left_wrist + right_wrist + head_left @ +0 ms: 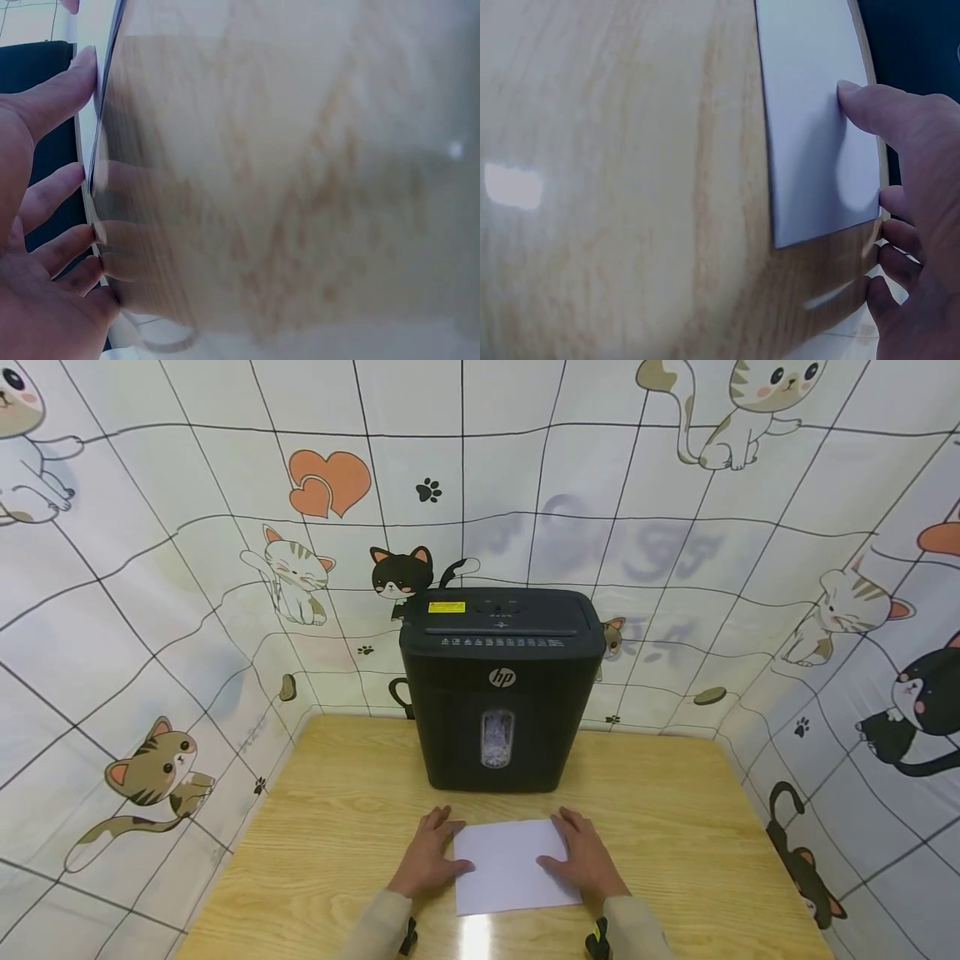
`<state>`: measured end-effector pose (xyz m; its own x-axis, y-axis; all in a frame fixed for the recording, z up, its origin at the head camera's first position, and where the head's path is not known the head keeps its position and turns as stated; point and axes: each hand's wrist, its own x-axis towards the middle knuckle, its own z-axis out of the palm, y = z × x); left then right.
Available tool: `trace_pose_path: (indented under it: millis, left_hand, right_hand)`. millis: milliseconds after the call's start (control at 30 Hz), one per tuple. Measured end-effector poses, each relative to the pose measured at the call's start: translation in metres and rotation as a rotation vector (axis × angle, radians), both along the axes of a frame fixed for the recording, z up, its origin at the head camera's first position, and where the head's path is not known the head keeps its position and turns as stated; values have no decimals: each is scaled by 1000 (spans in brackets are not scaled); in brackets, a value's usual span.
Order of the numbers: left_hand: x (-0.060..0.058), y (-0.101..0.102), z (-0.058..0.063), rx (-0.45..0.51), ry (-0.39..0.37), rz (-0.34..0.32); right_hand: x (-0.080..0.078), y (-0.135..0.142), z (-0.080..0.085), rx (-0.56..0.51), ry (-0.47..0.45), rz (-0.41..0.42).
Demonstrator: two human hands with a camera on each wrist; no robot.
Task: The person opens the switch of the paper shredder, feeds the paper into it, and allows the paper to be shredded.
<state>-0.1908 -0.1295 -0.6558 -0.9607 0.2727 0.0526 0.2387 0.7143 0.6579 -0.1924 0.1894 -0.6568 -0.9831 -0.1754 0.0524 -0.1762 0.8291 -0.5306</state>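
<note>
Two pale sleeves, the left (382,927) and the right (637,927), enter over the near part of the wooden table (315,843), whose near edge lies outside the head view. White paper (502,877) lies flat between the hands, about midway between the table's left and right edges and slightly askew. The left hand (431,856) is relaxed and grasps nothing: its thumb reaches over the paper's left margin, its fingers spread beside that margin. The right hand (588,860) is likewise unclenched, thumb over the sheet, fingers around its far right corner. Beyond the paper, toward the middle of the table's far edge, stands a black shredder (502,706) with a pale-filled window (497,739); patterned fabric (495,468) hangs behind.

Possible faults, by judgement: uneven pressure from the two thumbs could turn the paper further askew on the glossy top; lifting by one margin alone could make it buckle; any layers could slide out of register.

Comparison of views: only the head view shows the shredder's top slot. The left wrist view shows thin dark lines along the paper's edge, suggesting layers, though their number cannot be told. The right wrist view best shows the thumb's shadow on the sheet.
</note>
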Motion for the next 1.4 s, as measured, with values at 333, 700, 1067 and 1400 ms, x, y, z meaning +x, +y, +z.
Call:
trace_pose_path:
  millis: [333,700,1067,1400]
  left_hand:
    - [2,3,1,26,-2,24]
    - [1,5,-3,56,50,45]
    - [2,10,-1,164,94,54]
    - [2,10,1,153,61,117]
  right_hand:
    - [4,0,-2,-46,-24,-28]
    - [6,-4,-1,-83,28,-63]
    - [1,-13,8,-207,-25,-152]
    - [7,-9,14,-232,-60,-191]
